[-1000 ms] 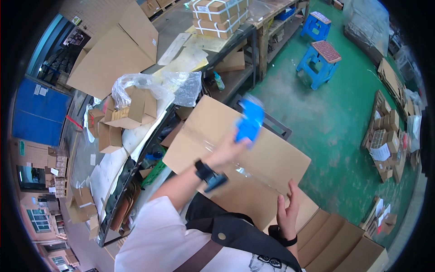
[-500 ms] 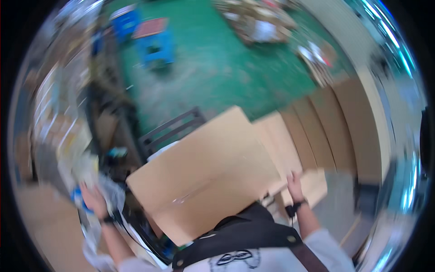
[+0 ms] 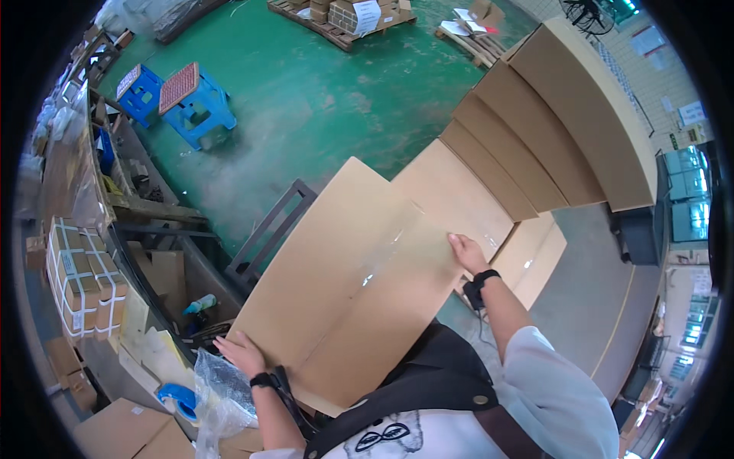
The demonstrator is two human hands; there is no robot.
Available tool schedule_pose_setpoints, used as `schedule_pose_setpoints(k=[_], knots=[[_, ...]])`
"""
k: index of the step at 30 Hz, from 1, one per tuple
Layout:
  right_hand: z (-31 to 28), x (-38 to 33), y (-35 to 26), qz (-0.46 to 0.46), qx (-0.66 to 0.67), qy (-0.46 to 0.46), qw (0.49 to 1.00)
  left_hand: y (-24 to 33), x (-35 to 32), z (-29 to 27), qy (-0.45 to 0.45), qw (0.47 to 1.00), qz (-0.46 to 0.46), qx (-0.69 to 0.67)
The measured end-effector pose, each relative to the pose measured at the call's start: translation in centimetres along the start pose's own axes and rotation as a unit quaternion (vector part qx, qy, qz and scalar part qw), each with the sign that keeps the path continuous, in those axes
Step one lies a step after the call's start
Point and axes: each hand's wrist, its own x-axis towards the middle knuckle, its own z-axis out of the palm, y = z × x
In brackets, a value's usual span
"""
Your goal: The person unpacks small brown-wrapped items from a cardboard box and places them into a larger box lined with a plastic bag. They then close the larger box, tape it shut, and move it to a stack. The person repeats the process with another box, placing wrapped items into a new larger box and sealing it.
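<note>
A large flat cardboard box (image 3: 329,298) lies in front of me, slanting from near left to far right, with clear tape along its middle seam. My left hand (image 3: 243,355) is on its near left edge, the fingers against the side. At the right edge, my right hand (image 3: 468,254) holds the cardboard, with part of its fingers hidden behind the edge. Both wrists wear black bands. Underneath the box a dark metal frame (image 3: 294,200) sticks out on the far left.
Several large cartons (image 3: 535,115) lean in a row at right, beside another taped carton (image 3: 531,256). Left are a cluttered bench, strapped boxes (image 3: 86,279), a blue tape dispenser (image 3: 178,399) and plastic wrap (image 3: 222,382). Blue stools (image 3: 197,107) and a loaded pallet (image 3: 344,34) stand farther off.
My left hand has come from the clutter at left onto the box's edge. My right hand has moved onto its right edge. The box appears turned, and the view has shifted.
</note>
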Motion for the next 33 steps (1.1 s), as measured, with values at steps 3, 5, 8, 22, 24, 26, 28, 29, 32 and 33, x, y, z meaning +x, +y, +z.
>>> schedule_pose_setpoints(k=[3,5,8,22,24,26,28,29,32,33], knots=[[-0.9,0.8,1.7,0.037,0.098,-0.062,0.993,-4.2,6.8,0.6,-0.186,0.939,-0.149,-0.247],[-2.1,1.3,0.0,0.119,0.218,-0.103,0.963,-8.5,7.9,2.6,-0.232,0.793,-0.275,-0.491],[-1.5,0.2,0.9,0.134,0.452,-0.075,0.878,-9.3,7.0,2.8,-0.199,0.816,-0.263,-0.475],[-1.9,-16.6,13.6,0.293,0.590,0.059,0.750,0.1,6.7,1.5,-0.252,0.909,-0.055,-0.327],[-1.4,-17.0,17.5,0.341,0.662,0.035,0.667,2.6,5.7,1.0,-0.237,0.907,-0.075,-0.341],[0.0,-15.2,22.6,0.332,0.677,-0.076,0.652,2.2,5.7,0.3,-0.202,0.930,-0.124,-0.282],[1.4,-12.7,23.1,0.375,0.622,-0.120,0.677,3.6,6.3,0.6,-0.200,0.929,-0.200,-0.239],[2.3,-10.9,22.7,0.359,0.621,-0.181,0.673,3.9,7.0,1.2,-0.179,0.938,-0.186,-0.232],[5.8,-6.1,23.1,0.323,0.610,-0.300,0.658,2.2,8.6,3.3,-0.142,0.950,-0.146,-0.238],[6.9,-5.1,23.2,0.325,0.613,-0.300,0.655,1.7,9.5,3.5,-0.144,0.952,-0.152,-0.224]])
